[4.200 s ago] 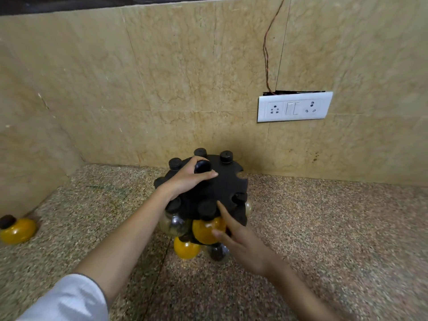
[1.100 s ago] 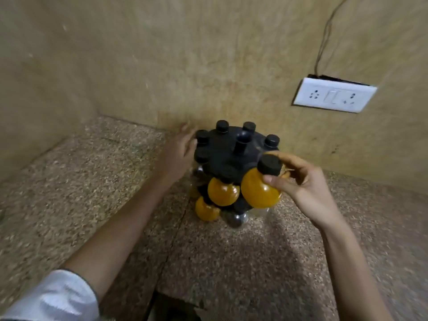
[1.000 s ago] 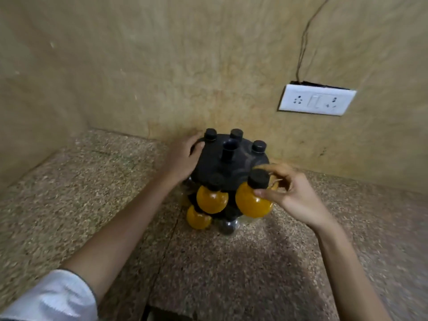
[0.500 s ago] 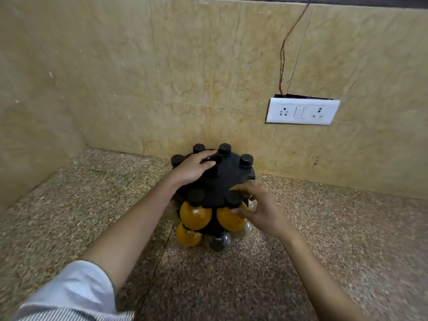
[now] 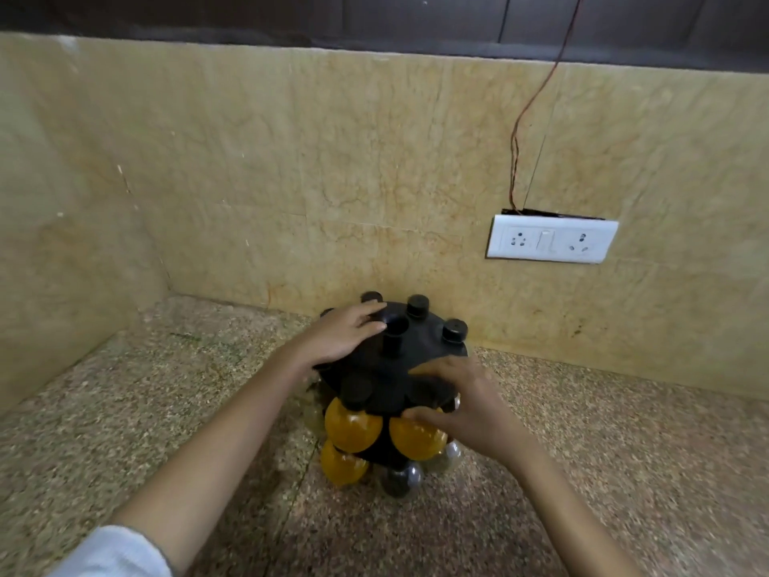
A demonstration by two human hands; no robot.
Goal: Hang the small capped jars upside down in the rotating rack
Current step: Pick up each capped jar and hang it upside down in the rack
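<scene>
The black rotating rack [image 5: 399, 364] stands on the speckled counter near the back wall, with a short post at the middle of its top. Black caps [image 5: 454, 330] stick up through its rim slots. Two orange jars hang at the front: one at the left [image 5: 353, 424], one at the right [image 5: 416, 439]. A third orange jar [image 5: 341, 466] and a dark jar [image 5: 399, 478] hang on the lower tier. My left hand [image 5: 345, 335] lies on the rack's top left edge and holds it. My right hand [image 5: 466, 406] grips the right orange jar at its neck and hides its cap.
The counter [image 5: 166, 410] ends at yellow stone walls behind and on the left. A white socket plate [image 5: 551, 242] with a loose wire sits on the back wall to the right of the rack.
My right hand has carried the orange jar from in front of the rack into the front right slot, where it now hangs. My left hand has shifted from the rack's side onto its top.
</scene>
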